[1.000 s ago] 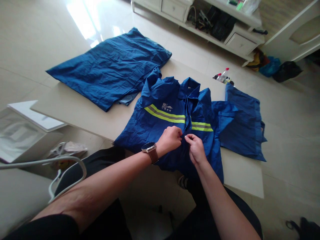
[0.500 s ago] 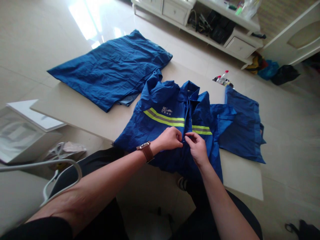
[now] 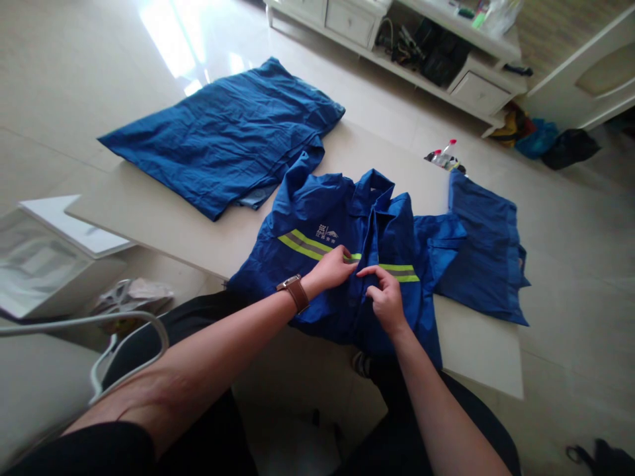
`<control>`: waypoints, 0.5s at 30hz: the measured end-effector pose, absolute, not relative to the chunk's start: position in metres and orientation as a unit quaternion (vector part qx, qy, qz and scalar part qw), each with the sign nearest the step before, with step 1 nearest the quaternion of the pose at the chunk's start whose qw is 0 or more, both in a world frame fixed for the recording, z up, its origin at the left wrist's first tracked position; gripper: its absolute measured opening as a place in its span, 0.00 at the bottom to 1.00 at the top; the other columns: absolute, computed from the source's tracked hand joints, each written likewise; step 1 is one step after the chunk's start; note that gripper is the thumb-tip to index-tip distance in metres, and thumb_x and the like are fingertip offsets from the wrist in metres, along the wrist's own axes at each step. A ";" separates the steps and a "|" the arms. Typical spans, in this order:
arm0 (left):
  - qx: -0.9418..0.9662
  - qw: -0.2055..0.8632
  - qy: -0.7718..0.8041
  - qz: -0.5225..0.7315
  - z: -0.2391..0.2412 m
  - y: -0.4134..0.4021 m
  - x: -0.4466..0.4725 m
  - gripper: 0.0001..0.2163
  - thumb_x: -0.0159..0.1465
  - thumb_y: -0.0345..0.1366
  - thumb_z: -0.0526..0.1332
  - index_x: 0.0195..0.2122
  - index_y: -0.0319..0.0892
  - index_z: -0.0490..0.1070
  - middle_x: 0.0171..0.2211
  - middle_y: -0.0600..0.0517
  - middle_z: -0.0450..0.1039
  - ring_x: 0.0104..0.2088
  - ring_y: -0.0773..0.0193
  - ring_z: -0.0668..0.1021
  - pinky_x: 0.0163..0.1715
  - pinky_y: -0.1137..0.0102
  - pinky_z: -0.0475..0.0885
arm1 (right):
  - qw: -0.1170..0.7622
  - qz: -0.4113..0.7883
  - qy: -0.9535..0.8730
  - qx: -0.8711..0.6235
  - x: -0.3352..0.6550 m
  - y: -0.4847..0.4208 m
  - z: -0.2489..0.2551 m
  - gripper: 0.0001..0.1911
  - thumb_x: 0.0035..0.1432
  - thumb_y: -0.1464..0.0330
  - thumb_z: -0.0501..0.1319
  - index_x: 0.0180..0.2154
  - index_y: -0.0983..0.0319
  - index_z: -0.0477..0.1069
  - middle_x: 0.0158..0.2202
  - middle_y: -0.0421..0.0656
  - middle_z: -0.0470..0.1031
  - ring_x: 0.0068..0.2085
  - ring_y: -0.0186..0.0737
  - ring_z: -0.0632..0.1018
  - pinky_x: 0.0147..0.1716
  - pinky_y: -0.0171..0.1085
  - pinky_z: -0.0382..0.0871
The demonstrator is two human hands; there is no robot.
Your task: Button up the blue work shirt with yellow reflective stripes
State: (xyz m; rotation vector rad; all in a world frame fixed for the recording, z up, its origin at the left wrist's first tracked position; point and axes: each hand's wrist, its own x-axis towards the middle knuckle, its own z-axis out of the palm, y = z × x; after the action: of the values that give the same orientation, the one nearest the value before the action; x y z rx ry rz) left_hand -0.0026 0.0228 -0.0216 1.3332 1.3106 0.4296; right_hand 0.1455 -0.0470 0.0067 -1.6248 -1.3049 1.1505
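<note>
Left hand (image 3: 331,270) and right hand (image 3: 384,299) pinch the front placket of the jacket (image 3: 317,218). The cloth looks thin, limp and light, best gripped along that stiffer edge.

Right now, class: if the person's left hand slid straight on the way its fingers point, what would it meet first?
The left hand points toward the right hand; it would probably meet those fingers first, over the jacket front.

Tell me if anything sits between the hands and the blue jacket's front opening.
Nothing visible does. The left hand and the right hand both rest directly on the blue jacket, fingers pinching the fabric at its front opening near the reflective stripe.
</note>
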 end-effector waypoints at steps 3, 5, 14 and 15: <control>0.562 0.586 0.553 0.189 -0.032 0.020 0.001 0.13 0.60 0.30 0.66 0.46 0.35 0.74 0.34 0.46 0.81 0.32 0.61 0.80 0.31 0.72 0.71 | 0.362 0.479 -0.520 -0.607 0.144 -0.049 0.006 0.19 0.37 0.69 0.53 0.32 0.59 0.77 0.22 0.37 0.67 0.23 0.36 0.63 0.22 0.35 0.54; 0.595 0.553 0.549 0.195 -0.036 0.017 0.000 0.12 0.59 0.27 0.65 0.45 0.36 0.74 0.38 0.44 0.81 0.36 0.59 0.81 0.35 0.71 0.72 | 0.355 0.486 -0.522 -0.604 0.142 -0.049 0.006 0.19 0.39 0.69 0.54 0.34 0.60 0.78 0.22 0.37 0.67 0.22 0.36 0.63 0.22 0.35 0.55; 0.599 0.524 0.575 0.188 -0.036 0.019 0.001 0.05 0.61 0.29 0.62 0.36 0.37 0.77 0.33 0.47 0.80 0.33 0.62 0.77 0.33 0.71 0.68 | 0.354 0.277 -0.526 -0.722 0.149 -0.048 0.000 0.11 0.56 0.59 0.64 0.31 0.60 0.78 0.32 0.44 0.79 0.34 0.44 0.75 0.39 0.41 0.67; 0.589 0.535 0.573 0.196 -0.035 0.021 0.002 0.04 0.61 0.29 0.62 0.35 0.36 0.77 0.32 0.47 0.79 0.32 0.63 0.77 0.33 0.71 0.67 | 0.348 0.261 -0.539 -0.722 0.150 -0.048 -0.001 0.12 0.57 0.58 0.64 0.31 0.60 0.78 0.32 0.44 0.78 0.35 0.44 0.75 0.40 0.41 0.67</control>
State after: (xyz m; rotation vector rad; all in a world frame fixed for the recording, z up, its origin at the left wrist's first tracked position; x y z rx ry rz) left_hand 0.0016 0.0206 -0.0353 1.4030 1.3656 0.4679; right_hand 0.1498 -0.0476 -0.0012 -1.8720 -1.3966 0.6770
